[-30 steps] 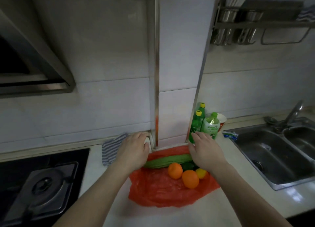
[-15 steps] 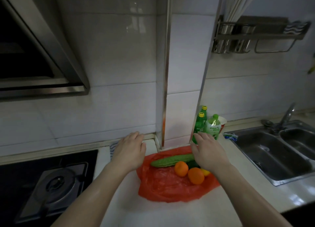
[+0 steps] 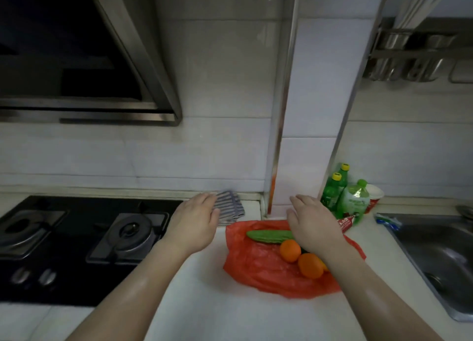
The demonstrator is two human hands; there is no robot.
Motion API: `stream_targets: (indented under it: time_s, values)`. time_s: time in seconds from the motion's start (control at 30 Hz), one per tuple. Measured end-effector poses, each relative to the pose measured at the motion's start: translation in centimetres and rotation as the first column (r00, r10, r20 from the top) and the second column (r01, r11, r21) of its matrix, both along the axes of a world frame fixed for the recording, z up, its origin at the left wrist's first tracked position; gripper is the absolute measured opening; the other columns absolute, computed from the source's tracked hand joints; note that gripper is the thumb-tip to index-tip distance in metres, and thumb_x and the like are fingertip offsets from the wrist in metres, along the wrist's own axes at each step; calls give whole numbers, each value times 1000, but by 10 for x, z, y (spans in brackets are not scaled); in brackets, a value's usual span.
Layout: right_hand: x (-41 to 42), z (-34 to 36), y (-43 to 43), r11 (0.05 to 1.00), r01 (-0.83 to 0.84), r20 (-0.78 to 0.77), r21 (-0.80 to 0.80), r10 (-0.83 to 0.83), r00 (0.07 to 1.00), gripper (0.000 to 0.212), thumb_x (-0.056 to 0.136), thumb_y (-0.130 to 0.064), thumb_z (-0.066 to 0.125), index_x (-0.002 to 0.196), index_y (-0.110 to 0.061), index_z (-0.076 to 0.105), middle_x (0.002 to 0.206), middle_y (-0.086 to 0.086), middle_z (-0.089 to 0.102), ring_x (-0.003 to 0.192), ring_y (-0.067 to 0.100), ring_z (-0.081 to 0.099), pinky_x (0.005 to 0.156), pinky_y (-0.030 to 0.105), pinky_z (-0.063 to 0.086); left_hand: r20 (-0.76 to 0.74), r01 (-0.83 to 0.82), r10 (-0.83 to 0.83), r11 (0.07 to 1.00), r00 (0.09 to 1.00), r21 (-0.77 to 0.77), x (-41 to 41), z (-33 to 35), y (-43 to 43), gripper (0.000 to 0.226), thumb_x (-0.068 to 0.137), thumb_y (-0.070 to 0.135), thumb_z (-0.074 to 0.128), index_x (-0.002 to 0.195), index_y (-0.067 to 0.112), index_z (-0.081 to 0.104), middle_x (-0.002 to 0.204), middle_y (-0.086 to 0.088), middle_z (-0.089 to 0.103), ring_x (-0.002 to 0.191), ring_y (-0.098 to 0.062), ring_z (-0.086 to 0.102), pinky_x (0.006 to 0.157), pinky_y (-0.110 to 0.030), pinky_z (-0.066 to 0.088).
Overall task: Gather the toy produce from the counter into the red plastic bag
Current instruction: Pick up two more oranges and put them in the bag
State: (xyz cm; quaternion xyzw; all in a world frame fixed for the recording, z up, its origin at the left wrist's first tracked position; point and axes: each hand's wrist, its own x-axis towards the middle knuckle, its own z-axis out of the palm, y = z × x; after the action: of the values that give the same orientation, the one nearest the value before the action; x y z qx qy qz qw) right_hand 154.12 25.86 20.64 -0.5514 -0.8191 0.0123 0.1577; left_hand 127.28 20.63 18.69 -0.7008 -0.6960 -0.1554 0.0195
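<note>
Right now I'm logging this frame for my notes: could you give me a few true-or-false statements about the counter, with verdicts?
1. Two oranges lie on the red bag. True.
2. The cucumber lies off the bag. False: it lies on the bag, behind the oranges.
3. The stove is left of the bag, the sink right. True.
4. The green bottles stand beside the stove. False: they stand against the wall near the sink.

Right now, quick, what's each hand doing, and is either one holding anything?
Left hand: open, holding nothing, fingertips at the striped cloth.
Right hand: open, holding nothing, above the red plastic bag.
</note>
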Motion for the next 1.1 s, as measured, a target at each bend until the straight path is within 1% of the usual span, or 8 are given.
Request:
stream_targets:
  time_s: [0.1,0.23,0.37,0.53,0.67,0.8,0.97,1.1]
  values:
    - [-19,2,-8,999,-48,-6,-12,48,999,42,97,-31,36,128,-9,53,129,9,55,121,27,45,103,39,37,10,-47,47,999,999,10,-14,5,-18,67,88,47,15,136,15,50,139,-5,52,130,-23,46,108,-38,36]
    - [-57,4,-19,995,-100,-8,-6,100,995,55,92,-39,26,130,-10,52,130,8,54,121,27,45,104,37,36,19,-119,118,993,993,1,-44,11,-42,58,91,43,23,136,16,50,141,-6,50,131,-23,44,109,-38,34]
    - [-108,9,-34,992,-123,-11,31,123,992,39,94,-31,41,121,-9,57,121,11,60,113,30,51,99,38,39,14,-145,145,989,989,0,-86,15,-69,55,93,41,27,137,17,49,141,-4,50,130,-23,44,109,-37,34]
    - [-187,8,-66,983,-180,7,32,180,984,47,89,-36,33,121,-13,57,122,8,59,113,28,52,99,39,42,14,-202,202,979,979,1,-154,18,-113,53,96,40,27,141,18,44,148,-3,43,137,-21,36,115,-37,27]
    - [-245,6,-95,973,-228,12,36,227,974,50,91,-36,31,127,-11,55,128,7,56,120,25,47,104,33,34,20,-267,267,964,964,-3,-211,12,-143,49,99,40,32,143,22,43,152,-2,39,141,-20,32,117,-37,23]
    - [-293,6,-113,961,-277,20,17,277,961,52,95,-38,30,135,-10,49,136,6,52,127,23,42,107,30,27,44,-315,315,949,948,-10,-253,16,-173,60,92,46,22,142,22,45,151,-2,41,140,-20,33,116,-38,25]
    - [-342,9,-117,930,-363,-14,51,364,931,59,90,-41,25,128,-7,55,128,11,58,119,28,49,104,35,35,58,-362,360,932,931,11,-293,21,-195,48,101,38,30,145,21,40,153,-1,36,142,-18,28,118,-33,20]
    - [-373,8,-110,914,-403,-17,53,405,914,55,91,-40,27,129,-9,54,130,7,56,121,25,48,105,35,36,83,-403,401,915,912,5,-317,22,-198,48,102,39,30,146,22,39,154,0,35,143,-17,27,118,-33,19]
